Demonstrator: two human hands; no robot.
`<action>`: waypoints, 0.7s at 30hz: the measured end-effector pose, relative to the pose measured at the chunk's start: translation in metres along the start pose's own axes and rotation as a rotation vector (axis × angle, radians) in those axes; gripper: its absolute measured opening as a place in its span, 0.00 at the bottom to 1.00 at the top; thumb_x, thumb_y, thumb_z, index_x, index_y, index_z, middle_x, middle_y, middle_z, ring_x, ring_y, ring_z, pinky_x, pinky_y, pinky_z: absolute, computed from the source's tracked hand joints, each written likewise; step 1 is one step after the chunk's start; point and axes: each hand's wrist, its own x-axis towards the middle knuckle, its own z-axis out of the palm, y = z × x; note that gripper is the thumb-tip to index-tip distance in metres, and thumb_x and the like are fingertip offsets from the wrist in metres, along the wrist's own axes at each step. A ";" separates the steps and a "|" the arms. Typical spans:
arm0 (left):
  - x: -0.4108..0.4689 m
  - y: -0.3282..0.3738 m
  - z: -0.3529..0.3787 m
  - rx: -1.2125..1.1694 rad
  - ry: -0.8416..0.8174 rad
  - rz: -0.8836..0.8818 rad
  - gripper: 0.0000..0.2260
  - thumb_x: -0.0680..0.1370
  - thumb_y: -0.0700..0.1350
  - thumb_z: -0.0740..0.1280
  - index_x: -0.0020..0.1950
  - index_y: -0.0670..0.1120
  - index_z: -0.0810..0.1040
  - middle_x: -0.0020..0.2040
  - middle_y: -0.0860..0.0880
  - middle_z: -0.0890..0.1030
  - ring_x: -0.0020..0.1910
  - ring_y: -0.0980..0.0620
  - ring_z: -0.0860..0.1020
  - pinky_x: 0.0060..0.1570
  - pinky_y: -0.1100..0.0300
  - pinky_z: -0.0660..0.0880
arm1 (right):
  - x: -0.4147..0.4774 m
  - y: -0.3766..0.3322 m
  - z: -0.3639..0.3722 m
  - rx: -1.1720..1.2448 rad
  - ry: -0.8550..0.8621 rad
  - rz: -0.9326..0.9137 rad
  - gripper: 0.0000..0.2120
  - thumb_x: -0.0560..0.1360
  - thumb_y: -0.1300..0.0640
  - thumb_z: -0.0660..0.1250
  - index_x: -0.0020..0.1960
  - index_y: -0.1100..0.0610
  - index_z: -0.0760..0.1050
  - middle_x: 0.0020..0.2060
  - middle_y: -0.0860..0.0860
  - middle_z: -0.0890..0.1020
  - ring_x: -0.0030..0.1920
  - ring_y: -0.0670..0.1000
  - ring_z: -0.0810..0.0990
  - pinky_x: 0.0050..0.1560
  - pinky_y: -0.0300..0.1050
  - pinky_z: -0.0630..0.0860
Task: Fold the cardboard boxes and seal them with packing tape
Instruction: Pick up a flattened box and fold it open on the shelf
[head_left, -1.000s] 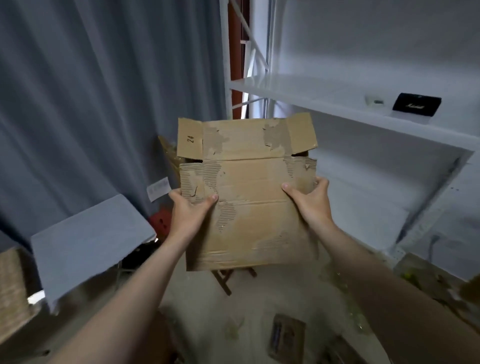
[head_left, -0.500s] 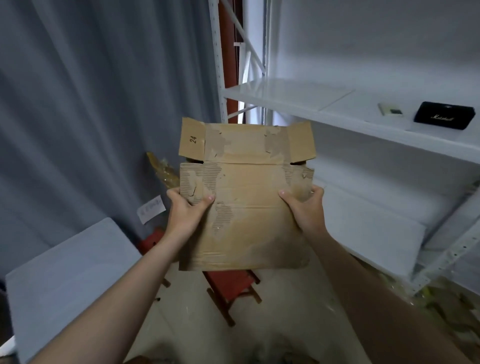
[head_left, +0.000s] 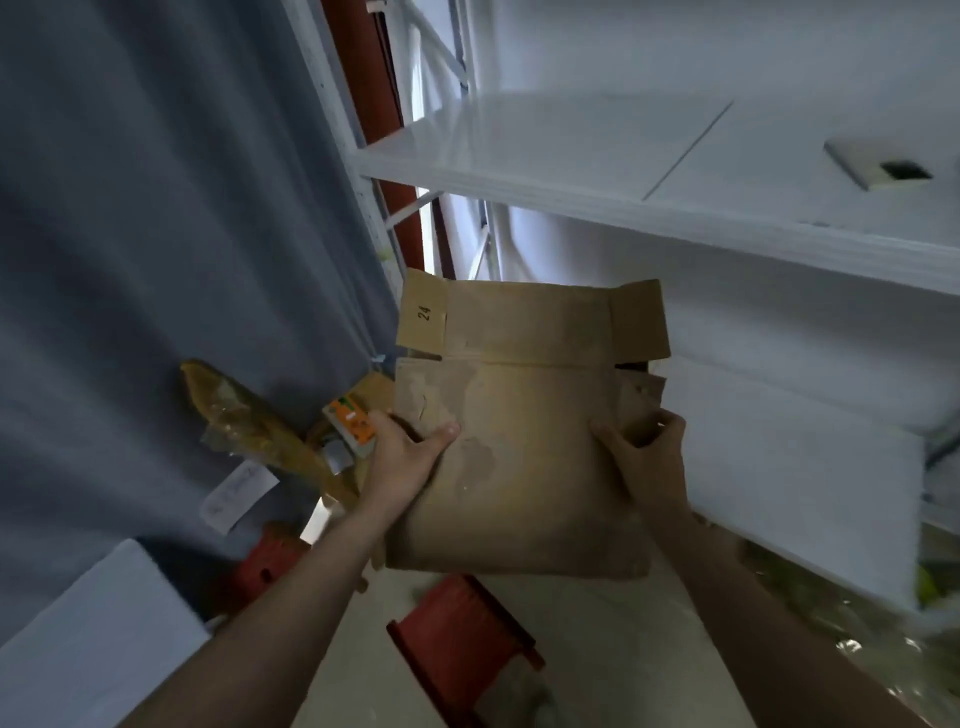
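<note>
Fingers (head_left: 442, 432) of L hand (head_left: 402, 460) pinch the left edge of the box (head_left: 519, 483): thumb on near face, rest hidden behind. R hand (head_left: 652, 467) does the same on the right edge, thumb in front, knuckles curled round the side panel. Both are holding, neither spread wide. Box is collapsed flat, upright, in mid-air betw. the hands, in front of the white shelf (head_left: 571, 171) and above the red stool (head_left: 457, 639); it rests on nothing. Top flaps point up: "24" flap (head_left: 423, 317) at left, plain flap (head_left: 639, 322) at right. Frame is blurry, bottom flap state n/a. Orange item (head_left: 353, 423) just beside L hand, can't ID. Step in hand, imo: pop the flat sleeve into a tube. To do it well: push opposite corners toward each other, let the existing creases do the work, keep thumbs off the torn liner, square all corners before touching flaps. Then set it on something flat, short flaps in first, long ones after, seam tight before tape.
</note>
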 end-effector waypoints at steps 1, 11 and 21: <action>0.019 0.000 0.007 0.009 -0.007 -0.009 0.30 0.73 0.53 0.78 0.61 0.48 0.60 0.61 0.51 0.72 0.59 0.50 0.73 0.58 0.55 0.69 | 0.016 -0.001 0.006 0.002 0.007 0.020 0.44 0.71 0.44 0.77 0.76 0.55 0.56 0.71 0.55 0.69 0.69 0.58 0.72 0.66 0.54 0.72; 0.139 0.017 0.031 0.055 -0.087 -0.068 0.28 0.72 0.54 0.78 0.60 0.46 0.65 0.58 0.50 0.73 0.57 0.50 0.73 0.55 0.56 0.68 | 0.097 -0.015 0.044 0.017 0.086 0.088 0.37 0.71 0.46 0.78 0.71 0.55 0.61 0.60 0.50 0.74 0.58 0.53 0.76 0.54 0.49 0.78; 0.238 0.034 0.090 0.069 -0.245 -0.060 0.39 0.72 0.51 0.79 0.74 0.44 0.60 0.71 0.43 0.71 0.68 0.40 0.72 0.64 0.48 0.71 | 0.156 -0.003 0.057 0.008 0.257 0.159 0.35 0.73 0.48 0.76 0.70 0.56 0.61 0.49 0.40 0.69 0.49 0.45 0.74 0.41 0.36 0.70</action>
